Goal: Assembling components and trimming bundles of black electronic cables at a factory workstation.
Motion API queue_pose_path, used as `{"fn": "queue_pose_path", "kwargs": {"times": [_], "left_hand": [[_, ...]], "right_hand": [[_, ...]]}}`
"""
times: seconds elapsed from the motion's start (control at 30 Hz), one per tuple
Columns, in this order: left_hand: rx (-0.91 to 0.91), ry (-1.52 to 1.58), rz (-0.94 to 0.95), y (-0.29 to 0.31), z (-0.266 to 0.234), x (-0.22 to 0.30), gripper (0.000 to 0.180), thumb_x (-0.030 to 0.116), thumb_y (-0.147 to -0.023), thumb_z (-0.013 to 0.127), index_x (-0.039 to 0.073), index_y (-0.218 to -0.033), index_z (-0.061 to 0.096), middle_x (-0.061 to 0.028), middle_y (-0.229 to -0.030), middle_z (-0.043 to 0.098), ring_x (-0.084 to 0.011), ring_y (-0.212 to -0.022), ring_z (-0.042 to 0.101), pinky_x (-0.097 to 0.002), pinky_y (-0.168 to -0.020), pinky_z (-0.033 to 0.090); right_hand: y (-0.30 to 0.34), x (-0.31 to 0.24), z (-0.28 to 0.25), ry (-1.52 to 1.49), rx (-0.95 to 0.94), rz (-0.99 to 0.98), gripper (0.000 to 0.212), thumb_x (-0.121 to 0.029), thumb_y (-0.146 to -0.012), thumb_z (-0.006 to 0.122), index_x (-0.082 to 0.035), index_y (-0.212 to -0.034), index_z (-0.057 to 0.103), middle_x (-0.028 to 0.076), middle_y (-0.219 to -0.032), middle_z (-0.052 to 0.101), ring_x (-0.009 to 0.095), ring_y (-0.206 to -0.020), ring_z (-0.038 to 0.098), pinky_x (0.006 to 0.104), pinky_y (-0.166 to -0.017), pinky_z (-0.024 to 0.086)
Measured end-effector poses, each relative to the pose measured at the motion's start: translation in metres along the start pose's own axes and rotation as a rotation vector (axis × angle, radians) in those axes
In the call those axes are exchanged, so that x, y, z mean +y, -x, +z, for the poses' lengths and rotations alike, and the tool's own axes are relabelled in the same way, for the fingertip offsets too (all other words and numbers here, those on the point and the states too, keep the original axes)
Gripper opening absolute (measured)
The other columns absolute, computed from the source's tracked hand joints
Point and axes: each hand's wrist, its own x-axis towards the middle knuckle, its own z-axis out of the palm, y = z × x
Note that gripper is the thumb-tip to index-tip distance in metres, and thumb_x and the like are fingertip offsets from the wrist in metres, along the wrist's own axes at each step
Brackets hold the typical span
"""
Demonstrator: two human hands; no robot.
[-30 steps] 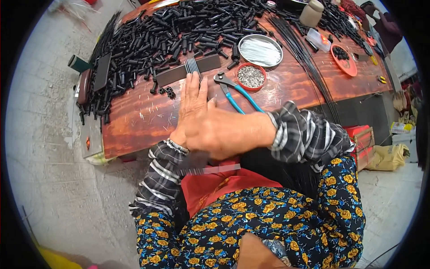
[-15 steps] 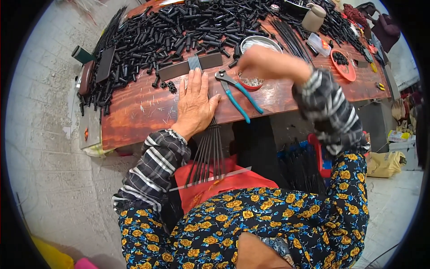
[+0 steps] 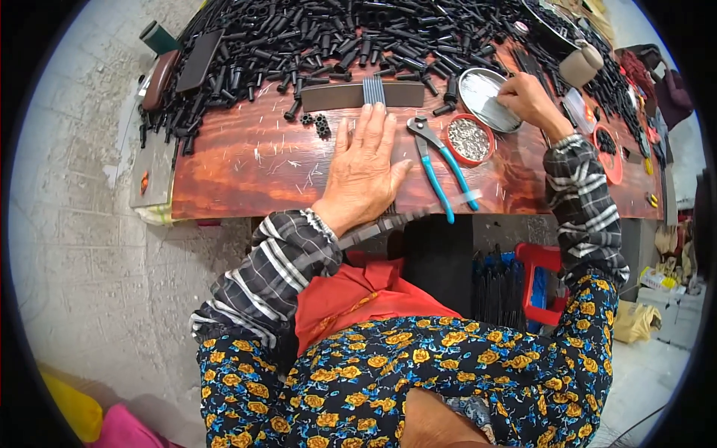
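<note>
Grey rods (image 3: 373,91) lie side by side across a dark bar (image 3: 328,98) near the middle of the table (image 3: 246,179) in the head view. The left hand (image 3: 367,160) lies flat on the wood, palm down, fingers a little apart and thumb out to the right, its middle fingertips at the near ends of the visible rods. A pale strip (image 3: 403,219), blurred, slants past the left wrist, over the table's near edge.

The right hand (image 3: 526,97) is over the right side of a round tray (image 3: 461,93) of thin white sticks (image 3: 482,101). Its fingers are bunched together and bent; whether they pinch a stick cannot be told.

Between the hands lie the pliers (image 3: 428,133), their blue handles toward the near edge. Just right of their head is a red dish (image 3: 482,160) of small metal bits (image 3: 468,139). Left of the left fingertips, below the bar, sit a few small black caps (image 3: 321,125).

Black tubes (image 3: 321,45) cover the far part of the table in a wide heap. A green cup (image 3: 157,37), a brown case (image 3: 160,82) and a dark slab (image 3: 200,61) are at its left; a beige bottle (image 3: 581,65) stands at its right. A red cloth (image 3: 373,299) lies over the person's lap.
</note>
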Motion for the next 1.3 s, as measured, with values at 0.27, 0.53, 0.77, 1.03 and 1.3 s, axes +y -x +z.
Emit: {"fn": "queue_pose_path", "kwargs": {"times": [0.27, 0.53, 0.77, 1.03, 1.3], "left_hand": [[-0.065, 0.038, -0.019, -0.004, -0.009, 0.006, 0.066, 0.034, -0.088, 0.058, -0.006, -0.137, 0.038, -0.0229, -0.147, 0.028, -0.0352, -0.14, 0.022, -0.0507, -0.113, 0.015], [-0.106, 0.02, -0.04, -0.007, -0.01, 0.008, 0.068, 0.034, -0.088, 0.057, -0.005, -0.138, 0.035, -0.0218, -0.149, 0.025, -0.0345, -0.141, 0.02, -0.0513, -0.113, 0.014], [-0.124, 0.011, -0.04, -0.006, -0.01, 0.008, 0.07, 0.033, -0.087, 0.058, -0.003, -0.141, 0.032, -0.0209, -0.15, 0.023, -0.0349, -0.142, 0.018, -0.0514, -0.113, 0.012], [-0.138, 0.0, -0.045, -0.005, -0.009, 0.005, 0.07, 0.033, -0.087, 0.058, -0.004, -0.141, 0.032, -0.0214, -0.15, 0.023, -0.0355, -0.141, 0.019, -0.0524, -0.113, 0.013], [-0.127, 0.001, -0.058, -0.007, -0.01, 0.008, 0.067, 0.032, -0.088, 0.058, 0.0, -0.142, 0.034, -0.0195, -0.15, 0.025, -0.0351, -0.141, 0.02, -0.0523, -0.112, 0.015]], "right_hand": [[-0.012, -0.062, -0.02, -0.092, 0.024, -0.001, 0.016, -0.012, -0.075, 0.065, 0.001, -0.084, 0.069, 0.018, -0.074, 0.066, 0.021, -0.06, 0.063, 0.0342, -0.054, 0.047], [-0.04, -0.108, 0.017, -0.254, 0.022, -0.247, 0.024, -0.006, -0.081, 0.063, -0.004, -0.103, 0.068, 0.019, -0.088, 0.068, 0.033, -0.079, 0.066, 0.0376, -0.07, 0.052], [-0.058, -0.121, 0.036, -0.145, -0.025, -0.21, 0.03, -0.004, -0.08, 0.059, -0.009, -0.108, 0.068, 0.02, -0.085, 0.066, 0.036, -0.077, 0.065, 0.04, -0.068, 0.052], [-0.065, -0.123, 0.04, -0.135, -0.028, -0.186, 0.033, -0.004, -0.08, 0.056, -0.013, -0.109, 0.069, 0.021, -0.081, 0.066, 0.037, -0.074, 0.065, 0.0411, -0.066, 0.051], [-0.065, -0.121, 0.035, -0.109, -0.026, -0.222, 0.033, -0.003, -0.08, 0.056, -0.014, -0.108, 0.07, 0.019, -0.08, 0.067, 0.035, -0.073, 0.066, 0.0405, -0.065, 0.052]]}}
